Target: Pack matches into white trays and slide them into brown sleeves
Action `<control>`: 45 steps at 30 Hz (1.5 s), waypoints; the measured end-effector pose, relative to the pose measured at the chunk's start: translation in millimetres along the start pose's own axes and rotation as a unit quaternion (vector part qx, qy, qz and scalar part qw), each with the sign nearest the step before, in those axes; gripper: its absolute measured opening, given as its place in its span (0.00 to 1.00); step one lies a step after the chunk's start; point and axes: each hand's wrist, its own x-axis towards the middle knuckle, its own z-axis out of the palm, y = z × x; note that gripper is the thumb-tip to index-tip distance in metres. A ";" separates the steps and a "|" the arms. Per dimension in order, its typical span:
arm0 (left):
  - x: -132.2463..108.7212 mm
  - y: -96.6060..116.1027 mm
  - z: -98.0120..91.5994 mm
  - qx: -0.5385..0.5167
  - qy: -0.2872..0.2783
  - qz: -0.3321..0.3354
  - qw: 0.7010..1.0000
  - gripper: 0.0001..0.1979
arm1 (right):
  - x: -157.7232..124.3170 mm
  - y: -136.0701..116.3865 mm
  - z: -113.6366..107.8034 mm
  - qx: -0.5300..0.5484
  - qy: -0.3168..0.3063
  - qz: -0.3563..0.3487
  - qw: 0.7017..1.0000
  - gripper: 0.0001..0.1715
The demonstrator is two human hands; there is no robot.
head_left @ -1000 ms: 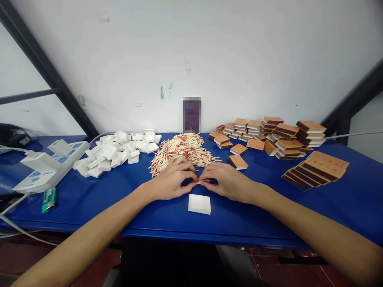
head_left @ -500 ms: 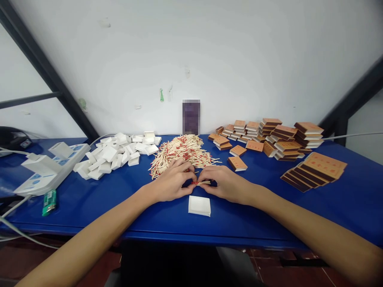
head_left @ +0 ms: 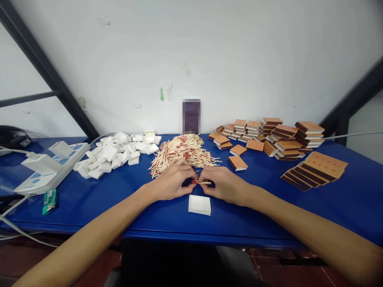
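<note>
A small bunch of red-tipped matches (head_left: 206,183) lies level between my two hands. My right hand (head_left: 223,182) pinches the bunch along its sticks, thumb against fingers. At the red heads, the fingers of my left hand (head_left: 175,180) close round the other end; part of that grip is hidden. Just beyond both hands rises a big loose heap of matches (head_left: 185,149). Nearer the table's front edge, a white matchbox tray (head_left: 199,204) lies flat below my hands, touched by neither.
White matchbox trays (head_left: 115,153) are piled at the left, beside a power strip (head_left: 54,169) and a green lighter (head_left: 49,201). Matchboxes (head_left: 284,139) stand stacked at the back right. Flat sleeves (head_left: 320,167) fan out at the right. A pixelated dark object (head_left: 191,116) leans on the wall.
My hands stay at almost the same spot, with only slight finger shifts around the bunch of matches. The heap, trays and matchboxes have not moved.
</note>
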 end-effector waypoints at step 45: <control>10.8 7.0 -26.8 0.003 -0.128 0.013 0.992 0.06 | -5.8 -42.7 -26.9 0.088 -0.007 -0.043 0.995 0.07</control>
